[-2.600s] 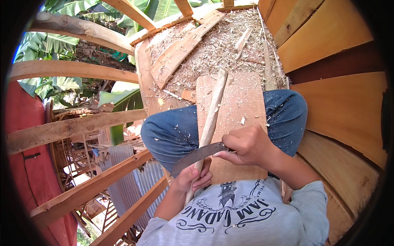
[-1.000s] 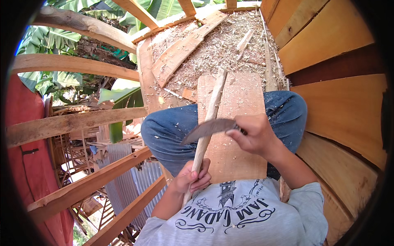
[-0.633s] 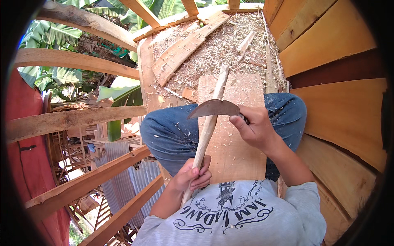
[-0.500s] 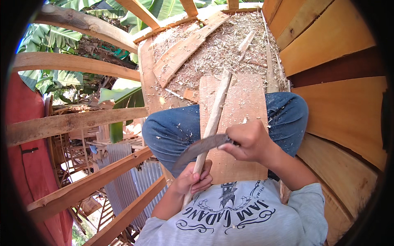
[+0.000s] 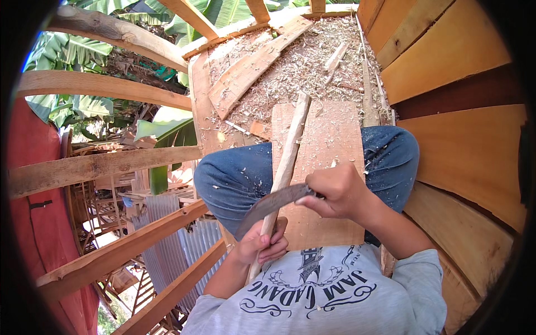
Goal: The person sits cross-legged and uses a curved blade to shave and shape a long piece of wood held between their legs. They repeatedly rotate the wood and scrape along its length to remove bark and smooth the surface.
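Stick (image 5: 290,149), gripped low by the curled fingers of the left hand (image 5: 273,247), slanted over the board (image 5: 326,230), its long axis running lower left to upper right, far tip pointing away from the shirt (image 5: 329,304), while the right hand (image 5: 338,192), fingers folded tight, held a knife (image 5: 287,196) across it.

The floor (image 5: 209,133) up ahead is thick with pale shavings (image 5: 301,70), and a broad tapering plank (image 5: 243,72) lies slantwise over there, a thin split piece (image 5: 335,57) and a small orange-brown offcut (image 5: 259,130) nearby. Nearer me, a flat board (image 5: 321,233) spans blue-jeaned legs (image 5: 230,174), curls and crumbs of wood scattered mostly across its far half.
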Demonstrator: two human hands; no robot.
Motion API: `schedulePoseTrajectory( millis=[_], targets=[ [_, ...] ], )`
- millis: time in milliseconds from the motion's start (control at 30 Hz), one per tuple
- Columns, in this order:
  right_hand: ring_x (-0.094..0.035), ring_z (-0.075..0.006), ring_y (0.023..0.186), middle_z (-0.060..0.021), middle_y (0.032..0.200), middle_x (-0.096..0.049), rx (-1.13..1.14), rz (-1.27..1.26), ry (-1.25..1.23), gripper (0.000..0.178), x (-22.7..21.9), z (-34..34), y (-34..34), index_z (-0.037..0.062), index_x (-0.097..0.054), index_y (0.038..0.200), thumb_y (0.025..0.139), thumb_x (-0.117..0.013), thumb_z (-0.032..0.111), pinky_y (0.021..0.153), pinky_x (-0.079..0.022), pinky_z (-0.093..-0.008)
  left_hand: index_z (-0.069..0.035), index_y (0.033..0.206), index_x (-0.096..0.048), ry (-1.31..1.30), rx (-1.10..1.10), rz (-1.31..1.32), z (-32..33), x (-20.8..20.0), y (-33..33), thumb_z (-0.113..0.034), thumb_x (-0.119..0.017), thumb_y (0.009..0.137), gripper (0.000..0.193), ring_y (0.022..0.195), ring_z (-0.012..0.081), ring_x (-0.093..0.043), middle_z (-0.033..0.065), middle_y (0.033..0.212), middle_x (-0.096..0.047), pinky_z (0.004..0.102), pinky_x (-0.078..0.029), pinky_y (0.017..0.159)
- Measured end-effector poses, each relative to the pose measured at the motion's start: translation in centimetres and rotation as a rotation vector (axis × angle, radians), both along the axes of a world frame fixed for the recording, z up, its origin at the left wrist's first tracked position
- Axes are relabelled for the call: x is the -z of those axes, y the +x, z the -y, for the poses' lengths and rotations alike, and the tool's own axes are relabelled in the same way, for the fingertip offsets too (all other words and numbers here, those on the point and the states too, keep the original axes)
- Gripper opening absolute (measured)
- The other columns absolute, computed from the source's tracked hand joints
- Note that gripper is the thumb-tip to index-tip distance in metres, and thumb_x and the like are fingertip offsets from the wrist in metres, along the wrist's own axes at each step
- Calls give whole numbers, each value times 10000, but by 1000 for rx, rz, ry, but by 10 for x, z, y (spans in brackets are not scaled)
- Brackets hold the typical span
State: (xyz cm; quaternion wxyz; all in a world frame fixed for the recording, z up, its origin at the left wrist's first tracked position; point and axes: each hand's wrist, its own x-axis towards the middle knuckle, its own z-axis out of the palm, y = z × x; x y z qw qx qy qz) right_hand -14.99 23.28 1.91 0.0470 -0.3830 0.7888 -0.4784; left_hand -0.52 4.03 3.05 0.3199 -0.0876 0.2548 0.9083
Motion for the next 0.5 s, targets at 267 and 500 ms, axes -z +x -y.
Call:
schedulePoseTrajectory(
  millis=[267,500],
  targets=[
    [-555,-260,440,-131,508,-493,109,68,-5,371,12,-8,-12,38,-513,612,803,-697,298,406,-397,-336,-94,784,-349,-16,21,-1,-1,0,-1,-473,-581,880,455,358,15,-322,-47,485,-369,152,-262,349],
    [-533,-278,434,-120,499,-480,-16,-98,46,401,1,-3,-4,55,-488,589,800,-687,331,401,-393,-343,-99,783,-347,-6,18,3,-1,0,-2,-472,-575,885,449,361,16,-325,-54,486,-365,154,-254,352]
  ],
)
